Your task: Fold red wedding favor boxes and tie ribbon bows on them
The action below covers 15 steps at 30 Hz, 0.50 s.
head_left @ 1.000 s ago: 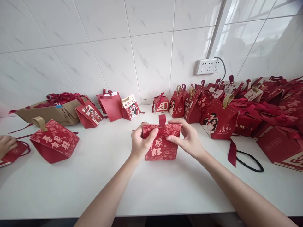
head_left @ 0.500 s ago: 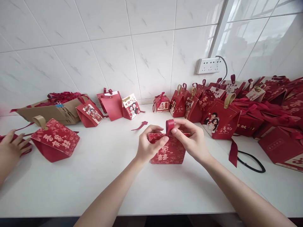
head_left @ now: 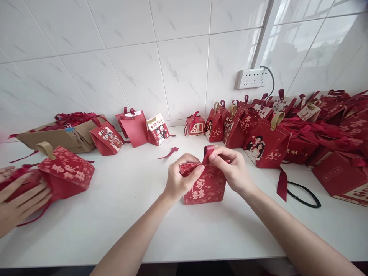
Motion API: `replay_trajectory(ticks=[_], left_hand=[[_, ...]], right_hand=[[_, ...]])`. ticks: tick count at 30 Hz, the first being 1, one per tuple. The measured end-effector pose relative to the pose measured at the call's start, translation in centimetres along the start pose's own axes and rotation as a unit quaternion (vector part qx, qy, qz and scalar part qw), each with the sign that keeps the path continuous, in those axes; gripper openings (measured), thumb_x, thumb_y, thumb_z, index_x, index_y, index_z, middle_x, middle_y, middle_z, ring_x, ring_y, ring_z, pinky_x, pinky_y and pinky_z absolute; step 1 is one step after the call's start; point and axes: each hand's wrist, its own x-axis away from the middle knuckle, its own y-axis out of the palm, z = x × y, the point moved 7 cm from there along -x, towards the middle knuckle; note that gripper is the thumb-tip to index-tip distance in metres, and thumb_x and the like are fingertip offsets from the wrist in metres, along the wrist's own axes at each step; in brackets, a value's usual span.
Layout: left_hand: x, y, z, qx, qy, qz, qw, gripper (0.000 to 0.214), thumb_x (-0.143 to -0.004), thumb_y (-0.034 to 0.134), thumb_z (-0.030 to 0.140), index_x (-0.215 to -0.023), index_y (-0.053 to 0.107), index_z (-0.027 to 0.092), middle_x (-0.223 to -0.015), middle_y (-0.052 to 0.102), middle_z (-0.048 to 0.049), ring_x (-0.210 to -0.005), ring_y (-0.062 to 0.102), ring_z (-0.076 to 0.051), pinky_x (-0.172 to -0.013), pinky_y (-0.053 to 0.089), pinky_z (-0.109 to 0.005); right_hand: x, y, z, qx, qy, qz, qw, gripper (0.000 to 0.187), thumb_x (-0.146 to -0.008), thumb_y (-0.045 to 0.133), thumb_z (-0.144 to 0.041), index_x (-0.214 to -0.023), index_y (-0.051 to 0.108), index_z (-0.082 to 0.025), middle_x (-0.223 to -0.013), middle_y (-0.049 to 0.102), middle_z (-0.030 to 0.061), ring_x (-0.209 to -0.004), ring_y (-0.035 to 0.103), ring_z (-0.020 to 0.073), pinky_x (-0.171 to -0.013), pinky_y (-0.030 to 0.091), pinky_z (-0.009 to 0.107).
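Observation:
A red patterned gift box (head_left: 204,189) with white characters stands on the white table (head_left: 172,234) in front of me. My left hand (head_left: 181,179) grips its top left edge, thumb pressed on the front. My right hand (head_left: 232,168) pinches the red ribbon loop (head_left: 207,152) at the box's top, fingers closed around it.
Another person's hands (head_left: 17,199) hold a red box at the left edge, beside a finished box with a tan handle (head_left: 64,170). Several red gift boxes (head_left: 267,143) crowd the back and right. A cardboard box of ribbons (head_left: 60,134) sits back left. A black band (head_left: 304,195) lies to the right.
The box has shifted slightly right and toward me. My right hand folded the red ribbon into a loop at its top. The other person's hands came further into view with a red box.

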Motion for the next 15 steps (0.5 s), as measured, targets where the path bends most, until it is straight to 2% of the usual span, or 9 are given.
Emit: replay_trajectory(ticks=[6,9,15], left_hand=[[0.0,0.1,-0.2,0.004,-0.01,-0.002,1.0,0.015,-0.077,0.062,0.031,-0.071,0.058,0.018,-0.067,0.058,-0.0004,-0.062,0.054,-0.012,-0.059,0.044,-0.024],[0.0,0.1,-0.2,0.004,-0.013,-0.003,1.0,0.015,-0.077,0.062,0.031,-0.071,0.058,0.018,-0.066,0.058,0.0002,-0.061,0.053,-0.012,-0.058,0.043,-0.024],[0.0,0.1,0.1,0.013,0.0,-0.01,1.0,0.014,-0.078,0.061,0.028,-0.069,0.056,0.018,-0.066,0.055,0.0007,-0.061,0.052,-0.011,-0.058,0.043,-0.023]], right_hand=[[-0.1,0.3,-0.8,-0.001,-0.027,-0.031,0.999,0.018,-0.07,0.071,-0.04,-0.077,0.068,-0.023,-0.068,0.055,-0.001,-0.061,0.051,0.0114,-0.054,0.041,0.024],[-0.1,0.3,-0.6,-0.028,-0.023,-0.034,0.999,0.016,-0.072,0.071,-0.037,-0.068,0.067,-0.022,-0.066,0.053,-0.0018,-0.059,0.048,0.0099,-0.052,0.038,0.023],[-0.1,0.0,0.3,-0.044,0.012,-0.009,0.999,0.028,-0.073,0.069,-0.04,-0.056,0.061,-0.019,-0.06,0.048,-0.0027,-0.055,0.043,0.0092,-0.052,0.035,0.024]])
